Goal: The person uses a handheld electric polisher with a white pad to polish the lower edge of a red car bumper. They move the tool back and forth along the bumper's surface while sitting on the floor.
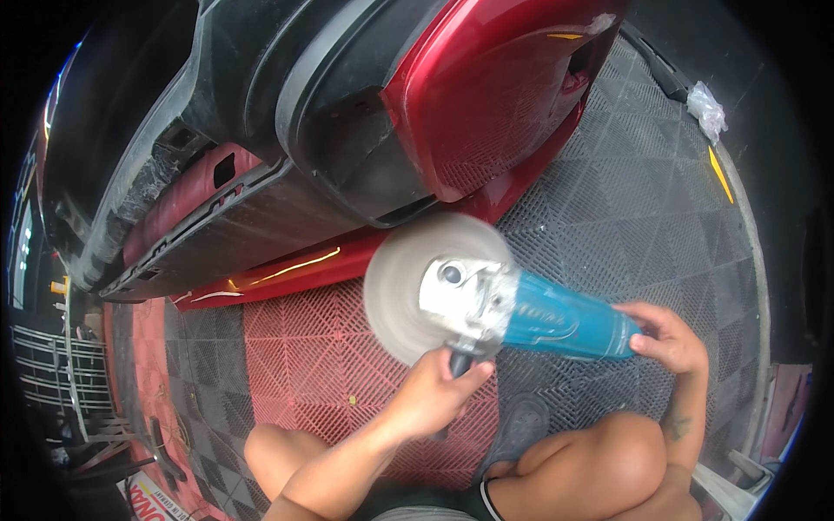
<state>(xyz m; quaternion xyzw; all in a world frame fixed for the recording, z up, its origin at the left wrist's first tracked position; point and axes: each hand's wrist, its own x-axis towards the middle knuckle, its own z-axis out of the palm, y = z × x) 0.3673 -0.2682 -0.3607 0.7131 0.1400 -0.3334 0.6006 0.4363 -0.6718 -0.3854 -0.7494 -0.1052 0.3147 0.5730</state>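
In front of me is a teal Makita angle grinder or rotary polisher (554, 312), its silver gear head (466, 293) turned to the left. My left hand (436, 394) is wrapped around its dark side handle (461, 363). At the rear end of the body, my right hand (668, 338) grips the housing. The wide grey disc (397, 286) has a blurred surface, and its working side is hidden. Its upper edge overlaps the lower edge of a glossy red vehicle panel (482, 130) in the view; whether they touch, I cannot tell.
Black plastic trim (273, 221) and a lower red strip (287, 267) adjoin the panel. Black and red grid tiles (313, 352) cover the floor. Crumpled clear plastic (706, 111) lies at upper right. A metal rack (58, 371) stands at left. My shoe (521, 430) is below the tool.
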